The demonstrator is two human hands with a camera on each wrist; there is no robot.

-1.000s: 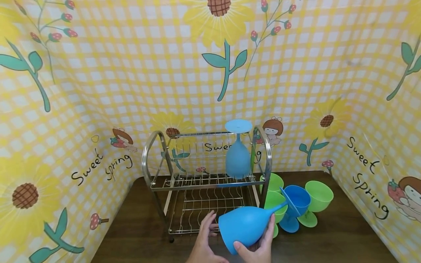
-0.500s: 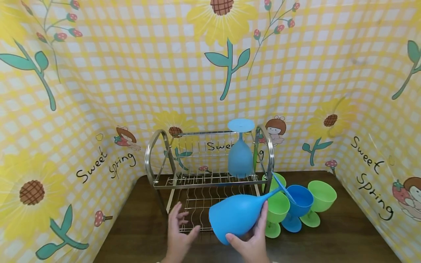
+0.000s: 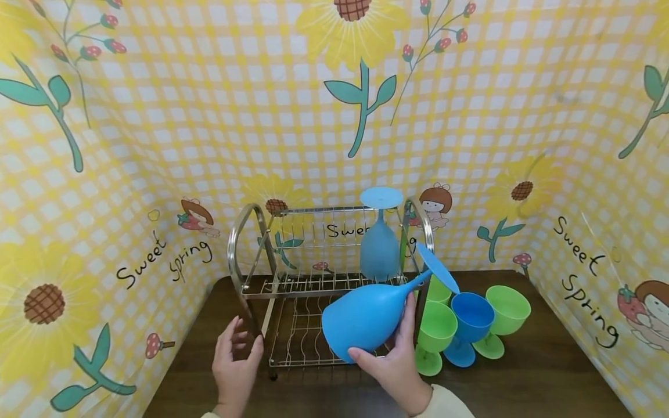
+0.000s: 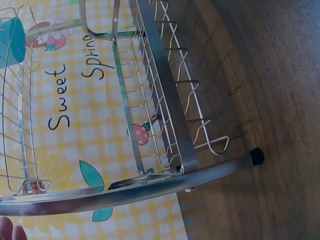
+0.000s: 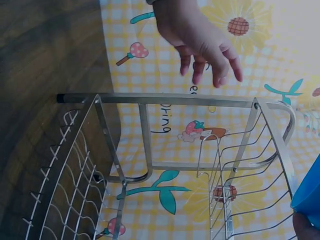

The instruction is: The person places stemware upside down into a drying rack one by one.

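Note:
My right hand (image 3: 394,360) grips the bowl of a blue plastic goblet (image 3: 366,318), which is tilted with its mouth down to the left and its foot up to the right. In the head view the goblet overlaps the front right of a two-tier metal dish rack (image 3: 308,295). The goblet's rim (image 5: 306,197) shows at the right edge of the right wrist view. My left hand (image 3: 235,363) holds nothing; its fingers are loosely bent, beside the rack's left front leg. A second blue goblet (image 3: 380,252) stands upside down on the rack's upper tier.
Right of the rack stand several upright goblets: a darker blue one (image 3: 473,313), a green one (image 3: 508,310) and another green one (image 3: 436,328), with one more partly hidden behind. The brown table (image 3: 554,371) is enclosed by a yellow checked cloth (image 3: 292,116).
My left hand has come away from the goblet and moved left to the rack's side. My right hand has carried the goblet up and left, toward the rack.

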